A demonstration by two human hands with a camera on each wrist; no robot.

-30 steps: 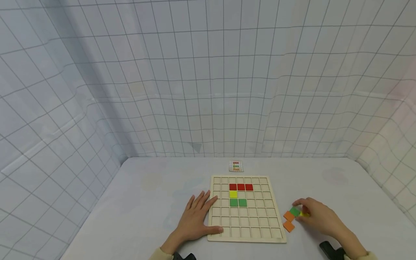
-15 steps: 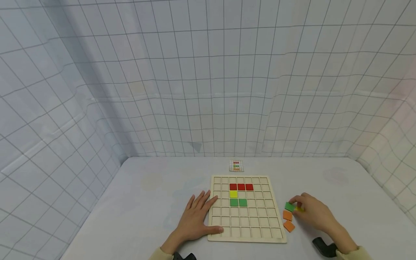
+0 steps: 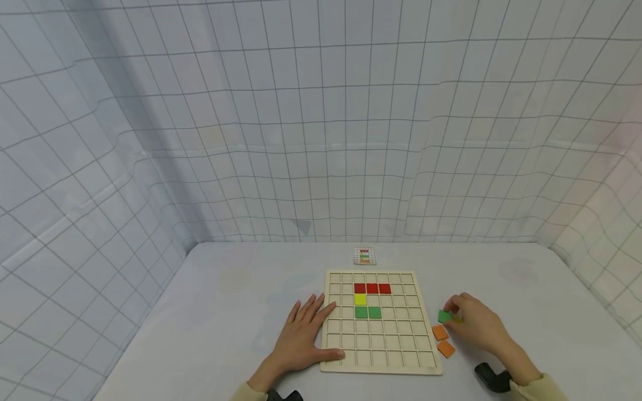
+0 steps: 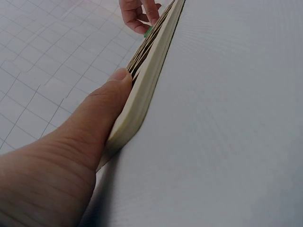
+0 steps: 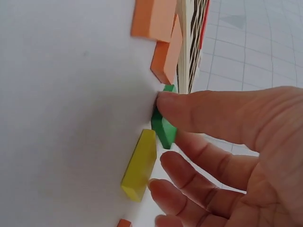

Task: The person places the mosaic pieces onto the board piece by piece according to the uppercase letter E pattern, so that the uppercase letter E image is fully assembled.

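A pale gridded board (image 3: 381,370) lies on the table, with several red, yellow and green square tiles in its cells. My left hand (image 3: 300,340) rests with spread fingers on its left edge, the thumb (image 4: 102,106) over the near left corner. Right of the board, my right hand (image 3: 476,323) pinches a green tile (image 3: 444,316) between thumb and forefinger; the right wrist view shows the thumb on the green tile (image 5: 165,130). A yellow tile (image 5: 139,165) lies beside it, under the curled fingers. Two orange tiles (image 3: 439,332) (image 3: 446,349) lie nearer to me.
A small printed card (image 3: 364,256) with a coloured grid pattern lies beyond the board. White table surface (image 3: 236,301) stretches to both sides. A gridded white curtain (image 3: 321,139) hangs behind and at the sides. Another small orange piece (image 5: 124,223) shows at the right wrist view's lower edge.
My right hand has moved left and slightly away from me, and the green tile has shifted left with it. The upper orange tile has slid toward the board. The left hand stays put.
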